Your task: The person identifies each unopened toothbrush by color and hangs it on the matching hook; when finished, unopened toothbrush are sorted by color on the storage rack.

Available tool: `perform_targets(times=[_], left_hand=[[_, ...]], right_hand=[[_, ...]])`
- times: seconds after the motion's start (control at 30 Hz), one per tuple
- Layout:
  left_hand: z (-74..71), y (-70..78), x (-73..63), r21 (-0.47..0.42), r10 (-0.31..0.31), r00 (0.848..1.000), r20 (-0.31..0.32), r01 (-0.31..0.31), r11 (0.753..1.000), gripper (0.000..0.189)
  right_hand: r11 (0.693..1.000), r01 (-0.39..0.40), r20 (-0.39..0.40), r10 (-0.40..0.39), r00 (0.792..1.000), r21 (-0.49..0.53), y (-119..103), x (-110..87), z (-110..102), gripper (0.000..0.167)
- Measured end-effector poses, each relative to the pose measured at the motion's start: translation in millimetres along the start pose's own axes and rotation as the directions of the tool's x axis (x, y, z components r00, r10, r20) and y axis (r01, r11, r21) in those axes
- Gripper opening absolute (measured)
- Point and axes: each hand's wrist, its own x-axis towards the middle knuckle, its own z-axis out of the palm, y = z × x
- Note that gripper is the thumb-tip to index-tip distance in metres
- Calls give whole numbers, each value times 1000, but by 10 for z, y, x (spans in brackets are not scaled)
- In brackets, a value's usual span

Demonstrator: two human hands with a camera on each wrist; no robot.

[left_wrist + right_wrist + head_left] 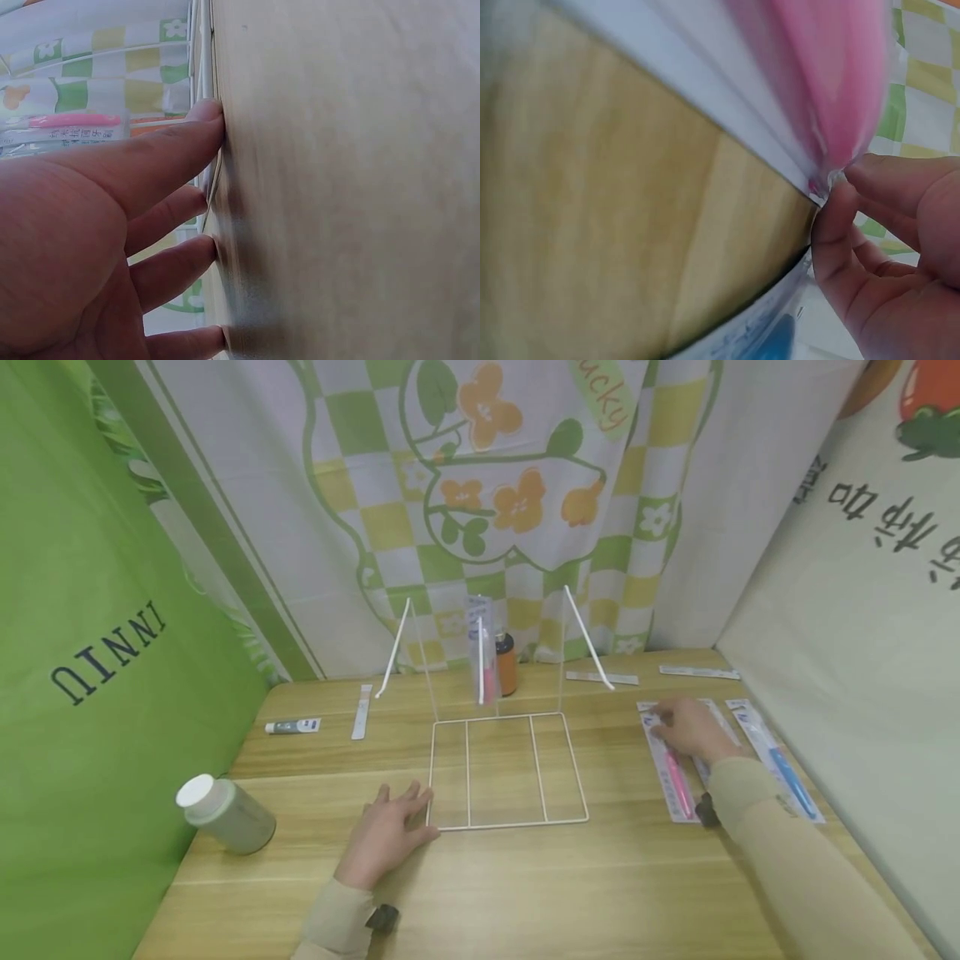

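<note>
My right hand (690, 731) is over the packaged toothbrushes at the right. In the right wrist view its thumb and index finger pinch the edge of the pink toothbrush pack (832, 82), which tilts up off the wood. A blue toothbrush pack (780, 764) lies to its right, and another pack is partly hidden under the hand. My left hand (386, 835) rests with fingers spread at the near left corner of the white wire rack (510, 824), its thumb and fingertips touching the frame and tabletop. One pink toothbrush pack (482, 652) hangs on the rack's middle hook.
A green bottle with white cap (232, 818) stands at the left. Behind it lie a small toothpaste tube (292, 727) and a narrow strip (362, 712). Behind the rack is a dark-capped orange bottle (506, 668). Two more strips lie back right, near the curtain (465, 560).
</note>
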Motion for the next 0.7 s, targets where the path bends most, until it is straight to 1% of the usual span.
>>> perform_targets(times=[0.1, 0.27, 0.4, 0.5, 0.6, 0.63, 0.7], left_hand=[[0, -2, 2, 1, 3, 1000, 0, -3, 1000, 64], [-10, 9, -2, 11, 5, 1000, 4, -5, 1000, 64], [-13, 10, -3, 16, 3, 1000, 3, -3, 1000, 64], [-7, 2, -2, 13, 1, 1000, 4, -1, 1000, 64], [-1, -8, 3, 13, 1, 1000, 9, -1, 1000, 64], [4, -10, 5, 12, 2, 1000, 10, -2, 1000, 64], [10, -14, 10, 12, 4, 1000, 11, -4, 1000, 64]], right_hand=[[1000, 6, -12, -5, 1000, 9, 1, -7, 4, 48], [999, 37, -50, -37, 998, 9, -33, -59, -13, 48], [999, 33, -86, -31, 996, 21, -144, -132, -69, 51], [997, 39, -112, -32, 993, 61, -275, -192, -99, 51], [990, 98, -153, -82, 985, 105, -458, -246, -115, 50], [985, 127, -176, -105, 979, 115, -530, -260, -119, 49], [975, 188, -237, -155, 959, 121, -680, -288, -125, 47]])
